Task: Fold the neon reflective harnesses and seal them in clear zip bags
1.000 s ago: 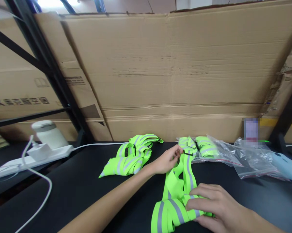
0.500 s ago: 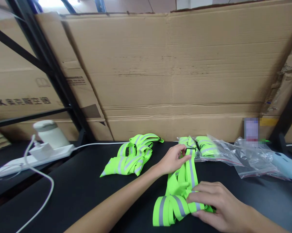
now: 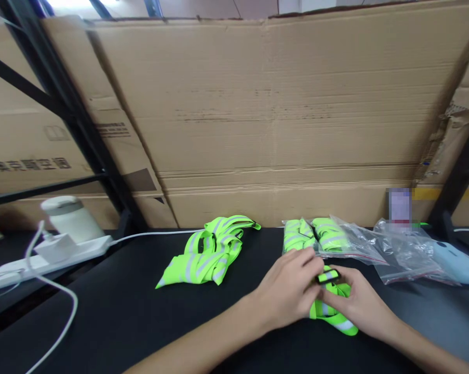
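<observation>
Loose strap bundle at centre frame on bench. Bagged straps to its right, hands below them. Power strip far left.

My left hand and right hand clasp a folded neon strap on the black table. Another strap bundle and plastic bags lie beyond, before cardboard boxes.
</observation>
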### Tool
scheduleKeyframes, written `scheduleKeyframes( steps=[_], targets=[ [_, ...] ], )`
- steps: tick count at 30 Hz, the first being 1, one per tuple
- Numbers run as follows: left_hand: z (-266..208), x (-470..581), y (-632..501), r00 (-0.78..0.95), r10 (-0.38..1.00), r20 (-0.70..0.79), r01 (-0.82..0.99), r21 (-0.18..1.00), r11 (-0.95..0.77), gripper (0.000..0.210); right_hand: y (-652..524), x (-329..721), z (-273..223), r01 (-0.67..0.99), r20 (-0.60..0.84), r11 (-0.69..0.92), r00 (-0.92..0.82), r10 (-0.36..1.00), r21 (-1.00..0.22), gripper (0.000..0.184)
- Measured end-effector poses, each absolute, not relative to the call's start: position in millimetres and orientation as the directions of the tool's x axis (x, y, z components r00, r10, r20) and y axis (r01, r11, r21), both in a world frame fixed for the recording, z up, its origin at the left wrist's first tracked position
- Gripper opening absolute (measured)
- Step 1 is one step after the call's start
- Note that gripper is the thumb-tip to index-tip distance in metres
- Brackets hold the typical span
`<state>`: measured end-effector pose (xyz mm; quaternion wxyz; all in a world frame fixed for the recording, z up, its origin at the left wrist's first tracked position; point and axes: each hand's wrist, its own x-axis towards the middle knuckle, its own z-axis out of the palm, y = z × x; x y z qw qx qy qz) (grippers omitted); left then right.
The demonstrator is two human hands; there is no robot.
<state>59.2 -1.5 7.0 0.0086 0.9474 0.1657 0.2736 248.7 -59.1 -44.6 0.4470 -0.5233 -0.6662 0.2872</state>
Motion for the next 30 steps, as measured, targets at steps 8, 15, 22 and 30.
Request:
scheduleKeyframes(
  steps=[8,15,22,30],
  targets=[
    [-21,66,-33,0.768,0.131,0.626,0.381,-0.283,-0.880,0.015,-56,257,-49,0.183,0.106,0.119,-0.082,0.991,-0.976,0.059],
    [-41,70,-48,0.744,0.297,0.599,0.578,-0.353,-0.736,0.017,-57,258,-41,0.356,0.163,0.201,-0.134,0.977,-0.913,0.042],
    [-38,64,-37,0.808,0.352,0.472,0.493,-0.214,-0.843,0.022,-61,264,-45,0.651,0.401,0.389,-0.140,0.905,-0.651,0.045],
    [29,42,-4,0.877,0.409,0.251,0.227,0.534,-0.814,0.043,-52,268,-48,0.561,0.494,0.596,-0.342,0.799,-0.575,0.051]
  ],
)
